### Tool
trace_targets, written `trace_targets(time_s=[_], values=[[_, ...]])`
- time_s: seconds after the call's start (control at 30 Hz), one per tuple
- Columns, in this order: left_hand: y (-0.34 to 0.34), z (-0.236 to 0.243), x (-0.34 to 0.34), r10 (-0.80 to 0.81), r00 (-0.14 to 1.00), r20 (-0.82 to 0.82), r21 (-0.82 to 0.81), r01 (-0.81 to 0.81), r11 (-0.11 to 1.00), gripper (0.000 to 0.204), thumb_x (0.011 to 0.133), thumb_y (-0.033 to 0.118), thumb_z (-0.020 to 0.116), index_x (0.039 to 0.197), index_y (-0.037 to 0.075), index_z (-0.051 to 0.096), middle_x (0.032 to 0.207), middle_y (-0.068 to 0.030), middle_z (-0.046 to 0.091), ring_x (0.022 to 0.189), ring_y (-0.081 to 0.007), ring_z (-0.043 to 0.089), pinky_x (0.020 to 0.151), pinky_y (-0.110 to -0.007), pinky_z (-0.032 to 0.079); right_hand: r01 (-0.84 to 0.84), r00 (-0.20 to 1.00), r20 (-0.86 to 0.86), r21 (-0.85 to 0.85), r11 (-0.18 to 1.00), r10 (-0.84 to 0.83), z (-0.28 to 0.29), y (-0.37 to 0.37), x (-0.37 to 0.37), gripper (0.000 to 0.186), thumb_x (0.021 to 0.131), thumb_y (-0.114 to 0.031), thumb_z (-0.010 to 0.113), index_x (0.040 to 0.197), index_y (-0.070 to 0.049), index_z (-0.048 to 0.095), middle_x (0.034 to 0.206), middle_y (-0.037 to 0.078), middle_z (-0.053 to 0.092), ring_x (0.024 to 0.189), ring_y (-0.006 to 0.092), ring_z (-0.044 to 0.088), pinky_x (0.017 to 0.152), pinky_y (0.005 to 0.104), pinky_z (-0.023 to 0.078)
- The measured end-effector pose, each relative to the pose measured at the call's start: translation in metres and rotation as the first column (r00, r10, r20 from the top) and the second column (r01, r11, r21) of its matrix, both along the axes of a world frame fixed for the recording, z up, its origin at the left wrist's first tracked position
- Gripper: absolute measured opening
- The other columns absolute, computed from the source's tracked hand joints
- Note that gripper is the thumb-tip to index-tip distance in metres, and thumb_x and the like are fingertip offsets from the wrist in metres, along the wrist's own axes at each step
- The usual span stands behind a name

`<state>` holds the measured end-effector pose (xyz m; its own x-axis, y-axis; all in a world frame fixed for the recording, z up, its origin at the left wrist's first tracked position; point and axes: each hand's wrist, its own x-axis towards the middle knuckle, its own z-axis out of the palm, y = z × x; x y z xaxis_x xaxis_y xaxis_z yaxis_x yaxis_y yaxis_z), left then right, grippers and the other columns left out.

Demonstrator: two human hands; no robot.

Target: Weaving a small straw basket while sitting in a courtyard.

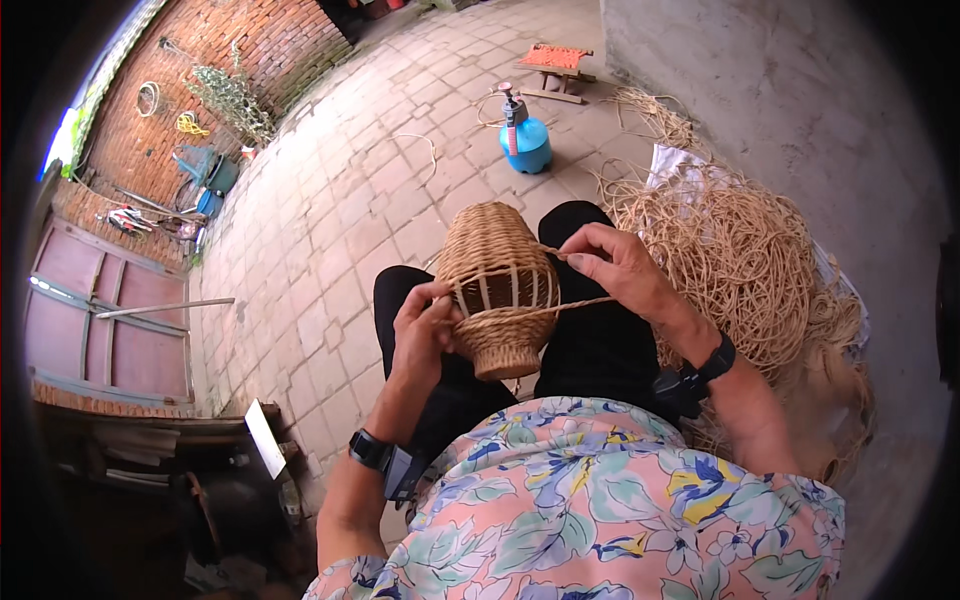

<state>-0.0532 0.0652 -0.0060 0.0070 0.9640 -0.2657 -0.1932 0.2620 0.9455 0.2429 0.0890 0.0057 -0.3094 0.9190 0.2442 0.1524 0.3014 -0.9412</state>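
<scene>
A woven straw-coloured basket (488, 240) rests between my black-clad knees, its narrow base toward me and a band of bare pale upright ribs across its middle. My left hand (425, 320) grips the left side of that band with curled fingers. At the basket's upper right, my right hand (610, 265) pinches a twisted cord (550, 251) that runs from the weave. A second length of cord crosses lower, from the lower woven band toward the right, passing behind my hand.
A large heap of loose cord (740, 270) lies at right on white cloth beside a grey wall (770, 90). A blue pump sprayer (525, 145) and small orange-topped stool (555, 58) stand ahead on paving (330, 200). Tools hang along a brick wall; a pink metal door (140, 350) is at left.
</scene>
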Motion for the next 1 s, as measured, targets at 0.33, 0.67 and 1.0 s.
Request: trace_targets(time_s=[0.33,0.67,1.0], values=[[-0.011,0.011,-0.029,-0.022,0.882,-0.470,-0.010,0.020,1.000,0.010,0.092,0.009,0.058,0.102,0.010,0.059,0.073,-0.0030,0.062,0.052,-0.0045,0.049,0.045,-0.019,0.041,0.035,0.991,0.132,-0.194,0.980,-0.009,-0.010,-0.026,-0.006,0.013,0.086,-0.012,0.062,0.087,0.001,0.065,0.066,0.005,0.064,0.059,0.0103,0.059,0.056,0.0275,0.047],[0.019,0.050,0.067,0.150,0.418,-0.896,0.434,0.756,0.490,0.023,0.078,-0.003,0.064,0.098,0.008,0.064,0.082,-0.0105,0.065,0.068,-0.0250,0.064,0.058,-0.035,0.049,0.134,0.938,0.337,-0.120,0.984,-0.086,-0.027,-0.029,-0.013,0.009,0.074,-0.010,0.061,0.078,-0.003,0.062,0.070,0.016,0.065,0.068,0.0350,0.065,0.063,0.0423,0.051],[0.042,0.047,0.102,0.135,-0.211,-0.968,-0.144,0.910,0.388,0.037,0.075,0.008,0.064,0.111,0.011,0.056,0.061,-0.0114,0.059,0.058,-0.0323,0.061,0.052,-0.045,0.041,0.088,0.815,0.578,-0.051,0.995,-0.042,-0.025,-0.020,-0.020,0.016,0.074,-0.010,0.061,0.084,0.001,0.063,0.078,0.021,0.067,0.078,0.0385,0.067,0.073,0.0472,0.054]])
